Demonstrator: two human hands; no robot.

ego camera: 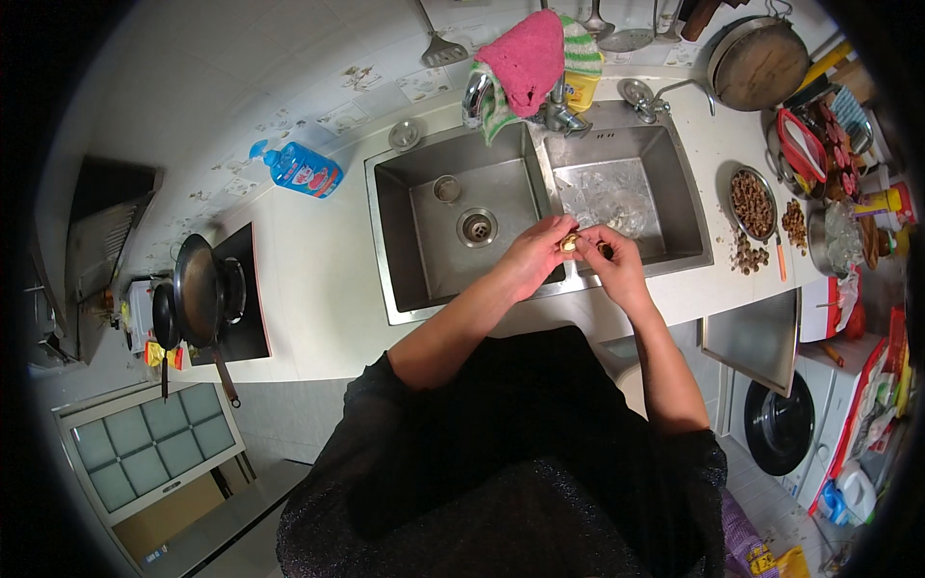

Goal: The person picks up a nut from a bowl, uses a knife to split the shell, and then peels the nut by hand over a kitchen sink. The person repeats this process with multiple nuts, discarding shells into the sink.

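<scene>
Over the front end of the divider of a steel double sink (pixel 542 195), my left hand (pixel 531 256) holds a small brown piece with a pale inside (pixel 569 243), perhaps a mushroom or a nut. My right hand (pixel 613 266) meets it from the right, thumb and fingertips at the same piece. A dark brown piece (pixel 605 251) shows in the fingers of my right hand. Behind it, a crumpled clear plastic bag or film (pixel 607 202) lies in the right basin. A steel bowl (pixel 775 209) of brown pieces stands right of the sink, with small loose brown pieces (pixel 749 259) before it.
An orange-handled tool (pixel 780 259) and another brown pile (pixel 795 225) lie near the bowl. Pink cloth (pixel 531 61) hangs over the faucet. A blue pump bottle (pixel 305 170) stands left of the sink; a wok (pixel 196 292) is on the cooktop. A cabinet door (pixel 755 336) hangs open at right.
</scene>
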